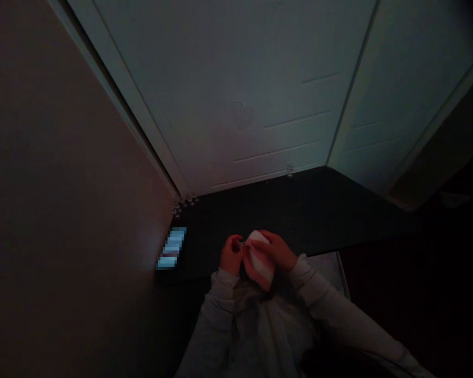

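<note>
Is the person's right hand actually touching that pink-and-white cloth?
Touching. The head view shows it: the right hand grips the upper part of the pink-and-white cloth, pressed against it with no gap.

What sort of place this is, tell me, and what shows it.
Probably a dim room in a home; which room is unclear. White panels bear hearts, a dark tabletop meets them, and the right hand holds a pink-and-white cloth.
</note>
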Available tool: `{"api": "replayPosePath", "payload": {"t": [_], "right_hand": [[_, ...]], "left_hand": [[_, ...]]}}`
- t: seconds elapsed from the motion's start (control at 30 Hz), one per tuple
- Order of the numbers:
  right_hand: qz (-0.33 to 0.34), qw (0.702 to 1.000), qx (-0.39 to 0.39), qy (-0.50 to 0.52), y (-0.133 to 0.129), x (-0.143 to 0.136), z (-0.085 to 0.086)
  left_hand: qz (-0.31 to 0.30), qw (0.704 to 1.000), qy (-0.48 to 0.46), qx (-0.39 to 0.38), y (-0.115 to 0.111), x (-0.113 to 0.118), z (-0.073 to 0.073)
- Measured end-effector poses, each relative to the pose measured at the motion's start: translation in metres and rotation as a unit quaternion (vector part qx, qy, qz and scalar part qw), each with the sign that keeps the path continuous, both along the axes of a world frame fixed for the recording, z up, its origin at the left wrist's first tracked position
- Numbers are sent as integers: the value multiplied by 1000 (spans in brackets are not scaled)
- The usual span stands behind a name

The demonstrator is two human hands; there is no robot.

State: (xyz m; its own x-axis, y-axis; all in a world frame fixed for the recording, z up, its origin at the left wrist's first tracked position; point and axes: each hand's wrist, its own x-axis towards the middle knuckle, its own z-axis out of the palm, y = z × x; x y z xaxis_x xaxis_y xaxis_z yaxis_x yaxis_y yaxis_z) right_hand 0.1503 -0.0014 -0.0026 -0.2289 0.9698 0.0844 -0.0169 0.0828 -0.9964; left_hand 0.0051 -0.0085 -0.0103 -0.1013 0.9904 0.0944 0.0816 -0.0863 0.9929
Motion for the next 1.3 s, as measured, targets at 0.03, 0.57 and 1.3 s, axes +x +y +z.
{"api": "replayPosePath", "payload": {"t": [0.03, 0.57, 1.3], "right_hand": [[0, 1000, -1, 1, 0, 0, 0], [-19, 999, 36, -21, 3, 1, -4], [-39, 994, 87, -54, 3, 0, -1]], "left_hand": [[-7, 1000, 8, -1, 0, 0, -1], [-72, 987, -144, 3, 2, -6, -8], [-61, 993, -97, -34, 4, -5, -2]]}}
